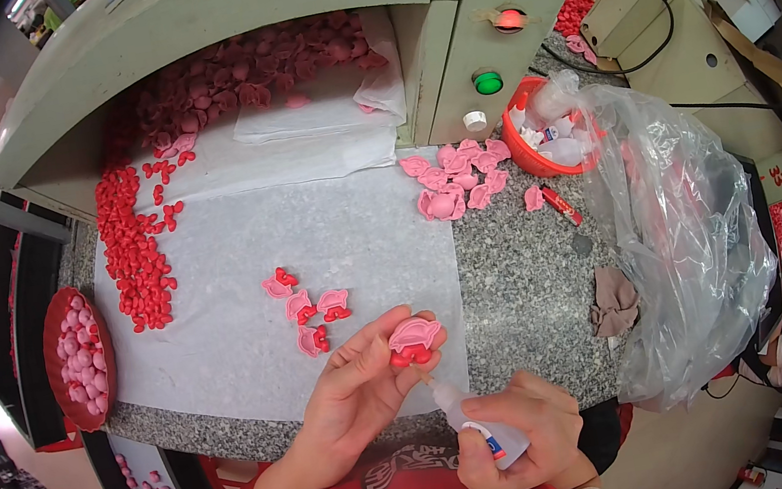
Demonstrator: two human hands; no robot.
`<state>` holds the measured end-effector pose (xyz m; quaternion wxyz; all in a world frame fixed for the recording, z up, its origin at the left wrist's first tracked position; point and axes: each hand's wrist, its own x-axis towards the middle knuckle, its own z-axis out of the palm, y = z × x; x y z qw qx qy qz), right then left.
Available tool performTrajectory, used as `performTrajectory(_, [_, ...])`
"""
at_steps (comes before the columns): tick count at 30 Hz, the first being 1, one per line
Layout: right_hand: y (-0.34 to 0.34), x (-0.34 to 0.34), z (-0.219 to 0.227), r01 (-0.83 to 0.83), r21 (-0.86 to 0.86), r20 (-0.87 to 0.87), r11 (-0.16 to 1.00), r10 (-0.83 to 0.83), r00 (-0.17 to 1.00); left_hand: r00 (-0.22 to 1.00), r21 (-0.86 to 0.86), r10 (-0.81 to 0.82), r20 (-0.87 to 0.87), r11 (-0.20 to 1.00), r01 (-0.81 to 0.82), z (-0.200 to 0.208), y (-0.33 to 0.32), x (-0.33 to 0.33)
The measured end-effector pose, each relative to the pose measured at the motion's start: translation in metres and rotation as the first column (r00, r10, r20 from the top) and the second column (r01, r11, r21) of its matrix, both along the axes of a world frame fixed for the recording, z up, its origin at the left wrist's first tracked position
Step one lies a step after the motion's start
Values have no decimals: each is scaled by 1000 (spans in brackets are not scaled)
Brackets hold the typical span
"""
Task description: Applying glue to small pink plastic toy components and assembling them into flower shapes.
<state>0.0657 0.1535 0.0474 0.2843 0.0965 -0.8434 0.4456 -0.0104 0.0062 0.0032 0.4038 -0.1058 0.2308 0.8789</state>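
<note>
Between the thumb and fingers of my left hand [350,392] is a small toy part [414,334], pink and hat-like above, with a red rounded piece along its lower side. My right hand [530,431] grips a white squeeze glue bottle [453,402], tilted so that its thin nozzle reaches the red piece; whether the tip touches cannot be made out. Left of my hands, several similar pink-and-red parts [303,305] lie on a white paper sheet [226,360]. Loose red pieces [134,248] are heaped at the sheet's left, and loose pink pieces [462,176] at its right.
A pale green machine [234,5] arches over more pink pieces at the back. An orange basket [522,159] of bottles and a clear plastic bag [684,241] stand right. A red bowl [54,371] of pink balls sits left. A brown cloth [614,300] lies on the granite top.
</note>
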Motion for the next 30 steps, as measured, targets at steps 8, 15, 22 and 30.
performTrajectory(8, [26, -2, -13, 538, -573, 445, 619, -316, 838, 997, -39, 28, 66, 999, -25, -4, -1, -3])
performTrajectory(15, [139, -4, -124, 731, -334, 477, 596, -562, 676, 991, -54, 50, 120, 998, -44, -9, 5, -3])
performTrajectory(22, [96, 3, -85, 823, 315, 138, 473, -880, 454, 987, -40, 58, 147, 998, -52, -13, 3, -9])
performTrajectory(30, [118, -92, -111, 575, 629, -42, 523, -716, 697, 983, 21, -8, 184, 1000, 4, -5, 8, -2])
